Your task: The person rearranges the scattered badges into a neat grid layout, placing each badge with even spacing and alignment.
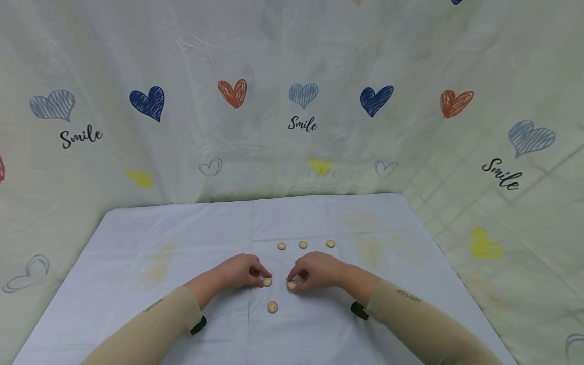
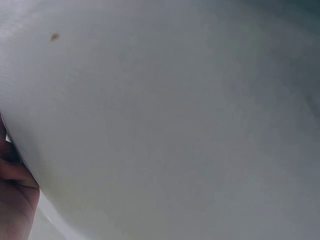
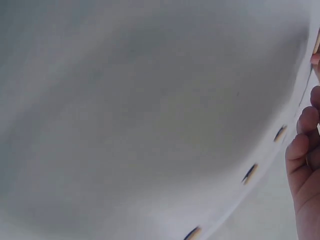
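Note:
In the head view my left hand (image 1: 241, 269) pinches a round wooden disc (image 1: 267, 282) between thumb and fingertips, down at the white cloth. My right hand (image 1: 319, 271) grips a second wooden disc (image 1: 292, 285) the same way, a short gap to the right. A loose disc (image 1: 272, 307) with a faint mark on its face lies nearer the body, between the hands. The left wrist view catches only part of the left hand (image 2: 17, 190) at its left edge, with its disc hidden. Curled fingers of the right hand (image 3: 305, 165) show at the right wrist view's edge.
Beyond the hands three more discs lie in a row: a left one (image 1: 282, 246), a middle one (image 1: 303, 244) and a right one (image 1: 330, 244). A white cloth (image 1: 137, 238) covers the table. Behind it hangs a curtain (image 1: 264, 45) printed with hearts.

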The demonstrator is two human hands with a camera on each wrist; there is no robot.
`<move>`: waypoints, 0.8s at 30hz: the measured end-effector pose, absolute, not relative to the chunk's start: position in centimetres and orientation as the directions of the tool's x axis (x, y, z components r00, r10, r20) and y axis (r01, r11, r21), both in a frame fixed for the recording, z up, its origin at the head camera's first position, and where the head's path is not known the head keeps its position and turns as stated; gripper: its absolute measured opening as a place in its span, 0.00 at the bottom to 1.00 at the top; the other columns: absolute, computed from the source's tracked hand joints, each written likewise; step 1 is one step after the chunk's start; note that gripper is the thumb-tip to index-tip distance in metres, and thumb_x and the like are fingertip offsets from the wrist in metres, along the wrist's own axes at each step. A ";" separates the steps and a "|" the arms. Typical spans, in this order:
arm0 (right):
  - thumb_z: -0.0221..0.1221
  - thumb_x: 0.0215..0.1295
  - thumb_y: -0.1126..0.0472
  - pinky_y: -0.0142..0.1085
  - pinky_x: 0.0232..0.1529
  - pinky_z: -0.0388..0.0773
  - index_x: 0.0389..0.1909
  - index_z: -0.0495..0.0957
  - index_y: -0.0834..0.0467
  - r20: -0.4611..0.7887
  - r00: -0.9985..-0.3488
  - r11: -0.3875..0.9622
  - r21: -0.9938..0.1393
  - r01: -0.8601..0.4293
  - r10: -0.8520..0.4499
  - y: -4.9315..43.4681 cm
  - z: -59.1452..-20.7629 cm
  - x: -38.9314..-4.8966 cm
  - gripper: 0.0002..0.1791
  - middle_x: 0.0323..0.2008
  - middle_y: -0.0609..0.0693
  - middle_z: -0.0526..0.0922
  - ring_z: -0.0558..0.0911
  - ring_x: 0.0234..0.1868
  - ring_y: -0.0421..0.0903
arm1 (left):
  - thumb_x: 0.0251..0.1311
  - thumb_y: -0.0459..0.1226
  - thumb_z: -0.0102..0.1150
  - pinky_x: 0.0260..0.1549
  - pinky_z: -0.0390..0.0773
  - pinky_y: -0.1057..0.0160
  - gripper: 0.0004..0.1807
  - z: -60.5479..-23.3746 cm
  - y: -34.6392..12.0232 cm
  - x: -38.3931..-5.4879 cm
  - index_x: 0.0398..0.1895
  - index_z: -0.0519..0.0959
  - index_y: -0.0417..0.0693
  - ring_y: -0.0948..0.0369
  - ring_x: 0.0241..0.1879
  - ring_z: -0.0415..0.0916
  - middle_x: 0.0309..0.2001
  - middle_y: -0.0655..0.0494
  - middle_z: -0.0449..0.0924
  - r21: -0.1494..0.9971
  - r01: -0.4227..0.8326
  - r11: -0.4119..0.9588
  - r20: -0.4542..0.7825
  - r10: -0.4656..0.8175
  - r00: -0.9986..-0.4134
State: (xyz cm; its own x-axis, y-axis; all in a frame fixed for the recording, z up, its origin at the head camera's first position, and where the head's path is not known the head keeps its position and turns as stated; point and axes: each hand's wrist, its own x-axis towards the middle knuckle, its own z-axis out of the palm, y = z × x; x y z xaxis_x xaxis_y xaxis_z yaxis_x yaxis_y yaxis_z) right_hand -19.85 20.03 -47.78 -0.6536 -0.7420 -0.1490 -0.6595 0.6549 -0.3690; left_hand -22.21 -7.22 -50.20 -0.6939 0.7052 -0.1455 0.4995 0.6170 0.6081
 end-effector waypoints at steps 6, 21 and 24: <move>0.70 0.59 0.51 0.29 0.30 0.70 0.44 0.88 0.42 -0.147 -0.703 0.695 -0.382 -0.609 -0.696 22.3 -47.5 -20.4 0.12 0.22 0.32 0.73 0.71 0.24 0.31 | 0.56 0.42 0.72 0.33 0.72 0.66 0.11 -50.2 -7.3 -22.2 0.44 0.89 0.63 0.68 0.30 0.70 0.28 0.69 0.74 0.611 0.492 0.620 -0.149 0.700 -0.698; 0.68 0.63 0.51 0.33 0.32 0.71 0.45 0.88 0.46 -0.102 -0.840 0.803 -0.372 -0.465 -0.533 29.9 -46.0 -21.0 0.11 0.23 0.34 0.74 0.71 0.25 0.34 | 0.56 0.43 0.72 0.34 0.72 0.66 0.12 -50.4 -7.5 -22.3 0.44 0.89 0.64 0.68 0.31 0.70 0.29 0.70 0.74 0.609 0.494 0.620 -0.153 0.703 -0.695; 0.68 0.62 0.52 0.33 0.32 0.71 0.45 0.88 0.47 -0.092 -0.846 0.807 -0.371 -0.459 -0.524 30.7 -45.7 -21.1 0.11 0.23 0.35 0.73 0.71 0.25 0.34 | 0.56 0.43 0.72 0.34 0.72 0.65 0.12 -50.5 -7.5 -22.4 0.44 0.89 0.64 0.68 0.31 0.70 0.29 0.70 0.74 0.610 0.493 0.621 -0.152 0.702 -0.696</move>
State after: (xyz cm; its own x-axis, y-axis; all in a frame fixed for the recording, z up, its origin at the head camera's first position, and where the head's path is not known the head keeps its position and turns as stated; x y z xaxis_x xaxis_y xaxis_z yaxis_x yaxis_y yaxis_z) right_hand -21.05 30.70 -45.73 -0.8465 -0.5244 -0.0922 -0.4594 0.8069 -0.3714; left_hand -22.39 -7.54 -50.49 -0.6963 0.7015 -0.1520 0.4925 0.6210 0.6098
